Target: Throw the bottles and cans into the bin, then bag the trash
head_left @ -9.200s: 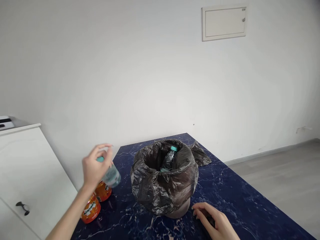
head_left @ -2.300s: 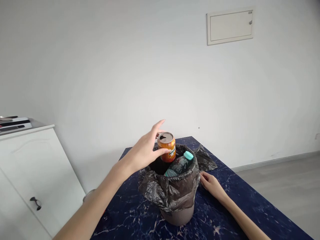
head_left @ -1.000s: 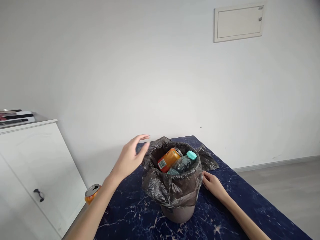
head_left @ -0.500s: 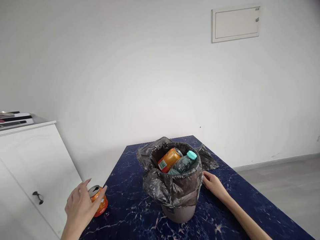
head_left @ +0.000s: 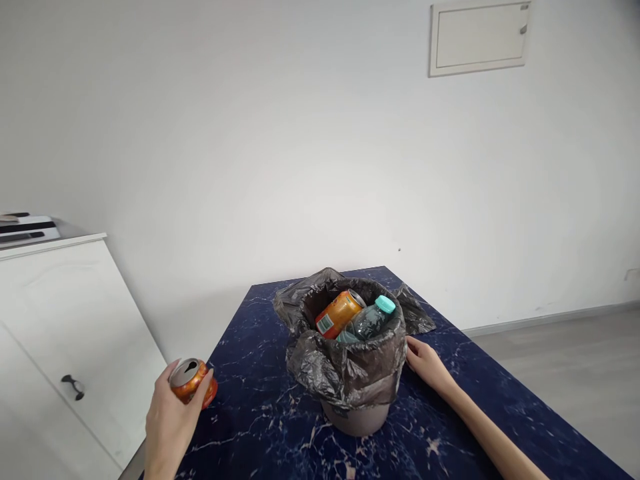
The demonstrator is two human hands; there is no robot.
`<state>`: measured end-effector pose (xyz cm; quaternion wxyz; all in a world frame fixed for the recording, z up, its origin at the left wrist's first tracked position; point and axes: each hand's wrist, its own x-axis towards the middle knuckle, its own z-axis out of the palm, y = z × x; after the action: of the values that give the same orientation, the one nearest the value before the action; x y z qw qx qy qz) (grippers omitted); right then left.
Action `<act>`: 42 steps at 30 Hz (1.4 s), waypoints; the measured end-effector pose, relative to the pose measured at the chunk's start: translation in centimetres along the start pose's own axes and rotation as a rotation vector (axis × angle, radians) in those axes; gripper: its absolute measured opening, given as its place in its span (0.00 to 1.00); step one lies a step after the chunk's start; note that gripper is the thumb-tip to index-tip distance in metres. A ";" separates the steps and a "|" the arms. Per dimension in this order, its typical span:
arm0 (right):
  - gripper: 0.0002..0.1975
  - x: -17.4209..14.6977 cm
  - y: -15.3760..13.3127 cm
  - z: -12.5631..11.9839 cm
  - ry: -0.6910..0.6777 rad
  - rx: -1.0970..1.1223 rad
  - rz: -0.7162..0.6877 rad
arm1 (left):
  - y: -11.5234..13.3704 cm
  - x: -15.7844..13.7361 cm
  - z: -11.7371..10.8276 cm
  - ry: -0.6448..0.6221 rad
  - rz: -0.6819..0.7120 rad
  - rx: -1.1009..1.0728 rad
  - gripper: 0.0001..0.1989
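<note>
My left hand [head_left: 173, 407] is closed around a dented orange soda can [head_left: 194, 385] at the left edge of the table. The can tilts, its silver top with the opening facing up and toward me. In the middle stands a grey-brown trash bin [head_left: 357, 421], lined with a black trash bag [head_left: 350, 377] folded over its rim. Another orange can [head_left: 341, 313] and a clear plastic bottle [head_left: 369, 323] with a turquoise cap lie inside. At the bin's right side, my right hand [head_left: 425, 363] has its curled fingers against the bag; the fingertips are partly hidden.
The dark blue marble-patterned table [head_left: 270, 427] reaches to the white wall [head_left: 310, 147]. A white cabinet [head_left: 65, 320] with a black handle stands close on the left, with items [head_left: 27, 229] on top. Loose bag plastic [head_left: 416, 315] spreads behind the bin's right side.
My left hand has closed on the orange can, which now leans over. My right hand stays by the bin. The view has shifted slightly.
</note>
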<state>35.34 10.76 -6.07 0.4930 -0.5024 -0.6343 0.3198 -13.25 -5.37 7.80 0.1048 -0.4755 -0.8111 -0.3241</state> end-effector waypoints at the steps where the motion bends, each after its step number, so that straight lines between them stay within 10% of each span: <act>1: 0.28 0.0 0.0 0.0 -0.001 -0.002 0.000 | 1.3 -0.5 -0.3 0.043 -0.017 -0.034 0.39; 5: 0.27 0.1 0.2 0.0 -0.008 -0.013 0.001 | 8.5 -1.7 -2.3 0.216 0.104 -0.435 0.36; 10: 0.24 0.1 0.3 0.0 -0.021 -0.022 0.003 | 17.2 -2.2 -6.0 0.546 0.571 -0.899 0.39; 17: 0.23 0.1 0.0 0.0 -0.025 -0.028 -0.009 | 24.5 -2.4 -8.1 0.090 0.814 -0.981 0.46; 25: 0.24 0.4 0.0 0.2 -0.007 -0.032 -0.020 | 26.8 -1.5 -6.9 -0.484 0.758 -0.559 0.48; 35: 0.24 0.5 0.2 0.2 -0.004 -0.043 -0.038 | 26.3 -1.2 -5.5 -0.586 0.730 -0.388 0.56; 42: 0.24 0.4 0.3 0.2 -0.009 -0.046 -0.037 | 25.2 -0.4 -5.8 -0.456 0.722 -0.400 0.32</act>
<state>35.24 11.21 -6.28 0.4842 -0.5001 -0.6530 0.2984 7.32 -0.79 22.76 -0.0639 -0.7970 -0.5178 -0.3042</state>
